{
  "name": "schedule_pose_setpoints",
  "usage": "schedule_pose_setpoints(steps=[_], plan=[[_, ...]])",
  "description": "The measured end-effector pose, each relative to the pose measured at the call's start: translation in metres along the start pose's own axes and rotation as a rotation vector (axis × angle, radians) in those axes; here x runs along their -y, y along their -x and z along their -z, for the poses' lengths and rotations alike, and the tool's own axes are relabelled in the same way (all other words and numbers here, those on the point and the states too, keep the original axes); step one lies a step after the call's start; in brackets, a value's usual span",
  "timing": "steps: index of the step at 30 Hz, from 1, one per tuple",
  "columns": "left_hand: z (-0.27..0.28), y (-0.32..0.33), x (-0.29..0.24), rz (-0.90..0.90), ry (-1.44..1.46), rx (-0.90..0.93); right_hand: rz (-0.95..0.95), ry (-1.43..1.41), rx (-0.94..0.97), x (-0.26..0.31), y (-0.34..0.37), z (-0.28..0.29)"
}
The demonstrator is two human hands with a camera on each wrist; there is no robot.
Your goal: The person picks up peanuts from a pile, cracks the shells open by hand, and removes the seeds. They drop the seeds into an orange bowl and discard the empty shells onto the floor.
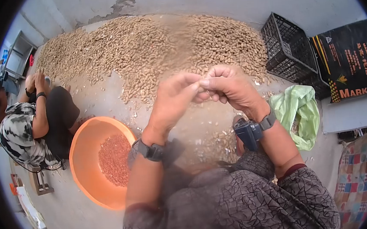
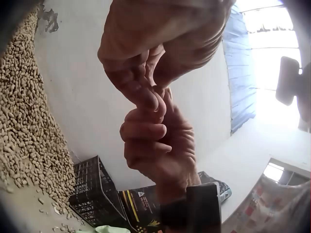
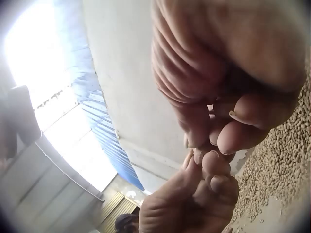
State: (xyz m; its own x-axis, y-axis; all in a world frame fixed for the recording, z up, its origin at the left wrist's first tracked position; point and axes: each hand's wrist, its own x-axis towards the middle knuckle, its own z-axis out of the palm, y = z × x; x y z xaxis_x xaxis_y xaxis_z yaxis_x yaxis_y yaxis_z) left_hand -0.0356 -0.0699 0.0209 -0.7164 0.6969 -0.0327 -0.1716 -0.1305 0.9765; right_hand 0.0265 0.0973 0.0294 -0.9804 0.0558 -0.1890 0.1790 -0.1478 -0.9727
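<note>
My left hand [image 1: 171, 100] and right hand [image 1: 231, 89] meet fingertip to fingertip in front of the chest in the head view. Between thumbs and index fingers they pinch a small peanut [image 3: 198, 156], mostly hidden by the fingertips. In the left wrist view the right hand [image 2: 160, 145] is below, its fingers bent against those of the left. Beyond the hands spreads a large heap of unshelled peanuts [image 1: 140, 53]. An orange basin [image 1: 80, 144] holding reddish shelled kernels [image 1: 114, 161] stands left of the left forearm.
Broken shells [image 1: 216, 148] litter the floor below the hands. On the right are a light green plastic bag [image 1: 295, 110], a black crate [image 1: 288, 46] and a black printed sack [image 1: 349, 58]. Another person [image 1: 33, 122] sits at the left beside the heap.
</note>
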Motion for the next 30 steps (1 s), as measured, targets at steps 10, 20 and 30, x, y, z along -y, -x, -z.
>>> schedule_pose_setpoints(steps=[10, 20, 30], plan=[[-0.03, -0.012, -0.001, -0.073, 0.162, 0.085, 0.087, -0.048, -0.052, 0.004, 0.016, 0.018], [-0.05, -0.013, -0.013, -0.048, 0.069, 0.232, 0.131, -0.127, 0.025, 0.014, 0.033, 0.027], [-0.041, -0.012, -0.009, -0.183, -0.235, 0.174, 0.087, -0.062, 0.115, 0.003, 0.018, 0.024]])
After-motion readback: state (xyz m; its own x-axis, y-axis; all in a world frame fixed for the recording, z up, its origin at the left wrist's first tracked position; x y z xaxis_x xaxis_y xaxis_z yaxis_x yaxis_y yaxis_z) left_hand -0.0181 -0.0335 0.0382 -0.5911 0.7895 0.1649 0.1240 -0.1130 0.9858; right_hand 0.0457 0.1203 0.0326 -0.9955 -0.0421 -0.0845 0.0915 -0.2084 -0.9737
